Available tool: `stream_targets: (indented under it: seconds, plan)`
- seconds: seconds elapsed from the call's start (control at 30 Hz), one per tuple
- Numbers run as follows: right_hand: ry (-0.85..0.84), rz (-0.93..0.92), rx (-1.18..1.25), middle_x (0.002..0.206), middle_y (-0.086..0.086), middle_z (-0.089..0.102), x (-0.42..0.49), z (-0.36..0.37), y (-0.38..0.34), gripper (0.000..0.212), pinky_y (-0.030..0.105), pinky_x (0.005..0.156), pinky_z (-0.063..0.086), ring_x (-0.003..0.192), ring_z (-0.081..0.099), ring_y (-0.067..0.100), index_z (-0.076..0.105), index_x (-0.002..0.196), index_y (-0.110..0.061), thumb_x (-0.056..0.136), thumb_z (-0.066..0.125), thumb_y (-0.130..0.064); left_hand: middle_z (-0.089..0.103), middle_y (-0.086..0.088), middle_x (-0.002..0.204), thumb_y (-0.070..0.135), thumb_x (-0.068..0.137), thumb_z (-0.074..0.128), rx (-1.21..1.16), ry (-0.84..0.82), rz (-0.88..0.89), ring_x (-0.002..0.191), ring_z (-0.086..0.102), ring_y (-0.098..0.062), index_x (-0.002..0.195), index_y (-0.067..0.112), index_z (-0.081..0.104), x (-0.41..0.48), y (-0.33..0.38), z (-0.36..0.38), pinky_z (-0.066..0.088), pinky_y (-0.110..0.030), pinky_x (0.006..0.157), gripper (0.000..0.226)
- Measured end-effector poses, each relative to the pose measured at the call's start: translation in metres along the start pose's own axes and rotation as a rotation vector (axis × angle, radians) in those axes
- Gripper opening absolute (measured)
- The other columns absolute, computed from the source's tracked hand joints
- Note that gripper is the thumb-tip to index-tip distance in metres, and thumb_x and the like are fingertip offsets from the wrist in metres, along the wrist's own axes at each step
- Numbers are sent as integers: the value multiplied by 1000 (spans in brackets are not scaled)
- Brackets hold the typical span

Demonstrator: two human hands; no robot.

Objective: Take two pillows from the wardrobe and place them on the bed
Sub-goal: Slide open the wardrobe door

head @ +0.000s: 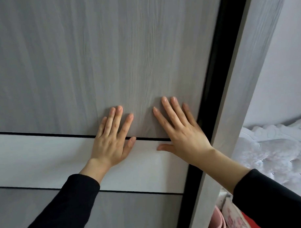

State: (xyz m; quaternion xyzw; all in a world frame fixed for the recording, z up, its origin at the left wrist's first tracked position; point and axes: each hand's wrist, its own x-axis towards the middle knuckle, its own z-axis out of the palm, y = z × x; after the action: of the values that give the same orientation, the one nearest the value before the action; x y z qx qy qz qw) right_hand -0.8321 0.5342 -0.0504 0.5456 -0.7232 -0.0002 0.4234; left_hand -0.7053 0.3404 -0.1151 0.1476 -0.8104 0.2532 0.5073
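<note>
A grey wood-grain sliding wardrobe door with a white band across its middle fills most of the view. My left hand lies flat on the door, fingers spread, across the seam between grey panel and white band. Just to its right, my right hand also presses flat on the door, fingers apart, near the door's black right edge. Neither hand holds anything. No pillow is visible. The inside of the wardrobe is hidden behind the door.
The wardrobe's grey side frame runs diagonally right of the door. Beyond it is a white tufted headboard against a pale wall. Pink and patterned items and something red sit at the bottom right.
</note>
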Motion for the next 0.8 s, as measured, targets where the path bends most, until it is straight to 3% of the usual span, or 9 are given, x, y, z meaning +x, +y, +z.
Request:
stream_targets:
  seconds: [0.23,0.4,0.53,0.7,0.8]
  plan:
    - [55,-4,68,155,12,-3,18,9,-25,111,47,114,-13,140,-20,30,7,149,-14,68,66,-64,-12,-8,156,44,93,23,29,27,13,144,-1,-27,146,15,9,-10,-26,-1,3,-39,117,62]
    - [107,-35,119,155,11,-3,39,11,-55,109,46,113,-12,141,-17,31,8,149,-15,69,67,-61,-16,-6,156,44,94,21,31,-25,-14,144,-4,-27,146,17,2,-22,-59,-8,1,-40,117,62]
    - [166,-98,155,158,11,5,55,4,-79,97,48,113,-8,144,-4,30,18,147,-17,72,71,-50,-21,-4,155,45,94,20,37,-99,-47,143,-9,-26,146,19,-3,-36,-95,-18,-3,-38,117,62]
    - [271,-4,181,156,8,2,81,-4,-88,84,51,112,-11,142,-8,31,22,146,-24,78,62,-52,-25,-6,153,41,95,16,60,-197,-95,142,-11,-30,146,16,-8,-54,-145,-31,-5,-40,117,61]
    - [278,-77,188,158,9,9,107,-4,-101,77,50,115,-5,142,-6,34,22,147,-23,84,55,-55,-25,-6,153,41,96,15,50,-242,-137,142,-11,-31,145,16,-8,-64,-177,-39,-5,-39,118,60]
